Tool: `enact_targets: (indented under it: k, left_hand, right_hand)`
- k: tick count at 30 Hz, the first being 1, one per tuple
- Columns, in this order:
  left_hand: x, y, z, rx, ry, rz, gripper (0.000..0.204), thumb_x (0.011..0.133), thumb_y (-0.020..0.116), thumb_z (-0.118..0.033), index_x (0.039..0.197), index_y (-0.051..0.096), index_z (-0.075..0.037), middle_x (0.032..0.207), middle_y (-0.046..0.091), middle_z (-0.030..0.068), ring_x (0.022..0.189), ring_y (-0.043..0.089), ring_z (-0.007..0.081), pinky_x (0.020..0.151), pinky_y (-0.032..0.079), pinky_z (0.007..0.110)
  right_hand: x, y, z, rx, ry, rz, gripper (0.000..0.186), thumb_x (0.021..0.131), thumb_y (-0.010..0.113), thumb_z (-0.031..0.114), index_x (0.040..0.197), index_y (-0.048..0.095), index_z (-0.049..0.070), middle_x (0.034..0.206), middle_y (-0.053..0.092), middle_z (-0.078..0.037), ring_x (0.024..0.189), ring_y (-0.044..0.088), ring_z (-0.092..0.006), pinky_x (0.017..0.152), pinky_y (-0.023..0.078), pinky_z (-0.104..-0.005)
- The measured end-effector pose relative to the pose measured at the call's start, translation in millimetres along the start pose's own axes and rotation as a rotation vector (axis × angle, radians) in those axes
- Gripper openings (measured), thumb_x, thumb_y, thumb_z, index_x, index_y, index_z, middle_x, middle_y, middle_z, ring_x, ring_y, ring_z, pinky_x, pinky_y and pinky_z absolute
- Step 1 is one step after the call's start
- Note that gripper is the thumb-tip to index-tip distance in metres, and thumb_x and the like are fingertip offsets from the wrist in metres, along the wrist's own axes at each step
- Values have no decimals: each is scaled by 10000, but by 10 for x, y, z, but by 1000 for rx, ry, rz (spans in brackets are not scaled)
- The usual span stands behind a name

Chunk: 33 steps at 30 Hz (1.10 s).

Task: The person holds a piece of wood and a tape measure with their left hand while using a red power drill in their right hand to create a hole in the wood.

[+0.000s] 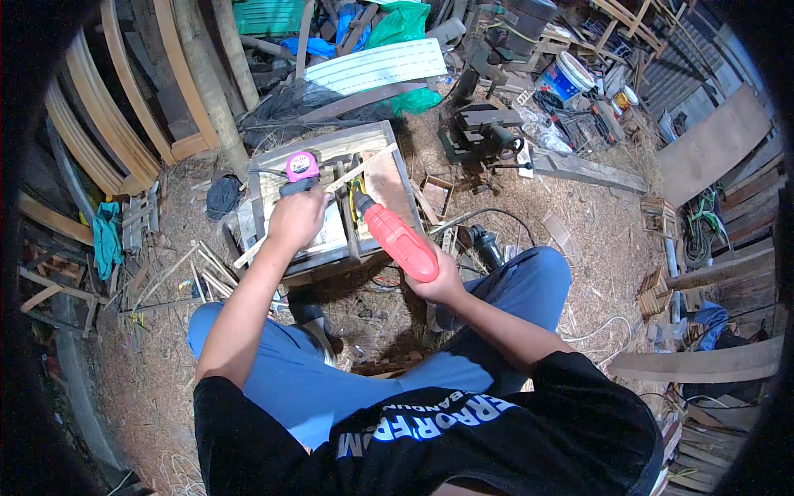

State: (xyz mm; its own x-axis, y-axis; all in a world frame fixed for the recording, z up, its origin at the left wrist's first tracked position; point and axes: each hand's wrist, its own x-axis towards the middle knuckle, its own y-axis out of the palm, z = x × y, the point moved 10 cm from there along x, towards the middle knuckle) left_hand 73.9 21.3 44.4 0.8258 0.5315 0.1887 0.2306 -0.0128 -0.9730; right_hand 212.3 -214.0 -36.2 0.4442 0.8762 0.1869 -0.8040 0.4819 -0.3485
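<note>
My right hand (440, 279) grips a red power drill (400, 240) by its rear end. Its dark chuck (362, 201) points up and left, close to a thin wooden strip (364, 168). That strip runs diagonally over a low wooden worktable (389, 140), and my left hand (299, 217) is closed over it. The left fingertips are partly hidden. Just beyond them lies a dark grey piece (298, 187) with a pink tape measure (302, 165) behind it. A yellow-handled tool (356, 198) rests beside the chuck.
A dark metal vise (484, 132) stands beyond the table's right side. A black angle grinder-like tool (485, 246) lies by my right knee. Wood scraps (217, 269) litter the floor at left. A white bucket (569, 74) stands far right, and wooden frames (107, 107) lean far left.
</note>
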Motion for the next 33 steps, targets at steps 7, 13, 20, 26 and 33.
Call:
enact_targets:
  k: [7,13,20,26,33]
  left_hand:
    - [12,26,3,-11,-1,0,298,1039,519,-271,951,618,-3,748,697,249,720,701,446,682,553,574]
    - [13,26,4,-1,-1,8,309,1041,515,-275,969,635,1,750,698,251,710,700,445,671,554,571]
    - [12,3,-16,-8,-2,5,309,1038,520,-276,978,640,3,734,696,250,699,703,443,665,561,566]
    - [7,15,-4,-18,14,-22,305,1036,522,-274,984,642,2,732,694,255,695,702,446,663,559,571]
    - [17,6,-17,-18,3,-11,310,1033,528,-283,979,637,3,736,695,255,698,701,448,662,557,574]
  right_hand:
    - [4,-8,7,-6,41,22,798,756,783,173,1491,503,37,1332,687,-186,1243,674,-265,1067,504,-363]
    - [13,-28,-21,-56,33,21,801,741,793,175,1484,520,46,1287,712,-190,1193,705,-269,1038,524,-365]
    - [12,-47,26,-23,-35,-15,779,738,798,177,1465,548,52,1275,718,-190,1179,713,-260,1029,532,-366]
    - [3,-47,8,-28,-4,-4,786,732,795,173,1468,546,54,1278,718,-185,1185,709,-254,1032,531,-365]
    - [18,-51,28,-19,-13,-14,809,719,807,180,1474,540,58,1271,722,-182,1178,712,-258,1029,533,-372]
